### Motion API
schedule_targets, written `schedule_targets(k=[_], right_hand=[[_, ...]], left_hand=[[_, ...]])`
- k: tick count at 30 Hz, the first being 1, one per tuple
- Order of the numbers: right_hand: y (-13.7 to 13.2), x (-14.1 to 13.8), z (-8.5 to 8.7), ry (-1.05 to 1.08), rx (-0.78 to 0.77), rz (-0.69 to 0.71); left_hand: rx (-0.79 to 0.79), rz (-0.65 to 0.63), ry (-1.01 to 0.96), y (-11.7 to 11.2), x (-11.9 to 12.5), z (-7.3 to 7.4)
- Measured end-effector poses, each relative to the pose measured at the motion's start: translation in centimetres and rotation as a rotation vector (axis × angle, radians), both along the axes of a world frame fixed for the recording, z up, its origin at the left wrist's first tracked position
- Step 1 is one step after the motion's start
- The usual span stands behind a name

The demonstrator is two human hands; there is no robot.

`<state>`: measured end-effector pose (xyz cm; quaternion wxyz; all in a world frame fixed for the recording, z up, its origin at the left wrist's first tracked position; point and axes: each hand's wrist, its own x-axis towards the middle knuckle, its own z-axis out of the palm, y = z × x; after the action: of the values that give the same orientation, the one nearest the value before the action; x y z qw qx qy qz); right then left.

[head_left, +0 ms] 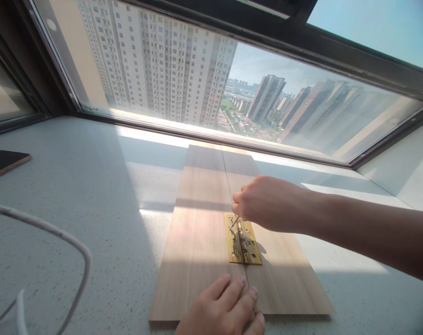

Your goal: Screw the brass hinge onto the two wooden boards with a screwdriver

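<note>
Two pale wooden boards point(193, 232) lie side by side, with a narrow seam between them. A brass-coloured butt hinge point(244, 242) rests across the seam, its knuckle along the line and several screw holes in its leaves. My right hand point(256, 200) is closed round a thin metal rod-like tool point(234, 222), whose tip meets the upper part of the hinge's left leaf. The tool's handle end is hidden in my fingers. Below the hinge, my left hand point(221, 309) lies across the seam with fingers stretched out on the boards, holding nothing.
The boards sit on a white speckled sill point(103, 209) beneath a dark-framed window point(197, 135). A dark phone-like slab point(7, 163) lies at the far left, and a white cable point(82, 251) curves through the lower left. Sunlight and shadow bands cross the surface.
</note>
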<state>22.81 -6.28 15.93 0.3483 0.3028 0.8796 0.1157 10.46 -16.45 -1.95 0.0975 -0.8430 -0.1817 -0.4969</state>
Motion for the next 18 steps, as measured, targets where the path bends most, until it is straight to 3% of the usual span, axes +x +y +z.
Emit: schedule_targets(k=[5, 13, 15, 18], right_hand=[[0.2, -0.5, 0.0, 0.008, -0.103, -0.099], [0.1, -2.1, -0.1, 0.026, -0.017, -0.635], [-0.1, -2.2, 0.0, 0.030, -0.027, -0.619], [-0.5, -1.8, 0.0, 0.077, -0.046, -0.417]], left_hand=[[0.011, -0.006, 0.032, -0.1, -0.1, -0.1], [0.015, 0.012, -0.006, 0.0, 0.1, -0.8], [0.021, 0.014, -0.015, 0.0, 0.3, -0.8], [0.024, 0.026, -0.063, -0.1, 0.5, -0.9]])
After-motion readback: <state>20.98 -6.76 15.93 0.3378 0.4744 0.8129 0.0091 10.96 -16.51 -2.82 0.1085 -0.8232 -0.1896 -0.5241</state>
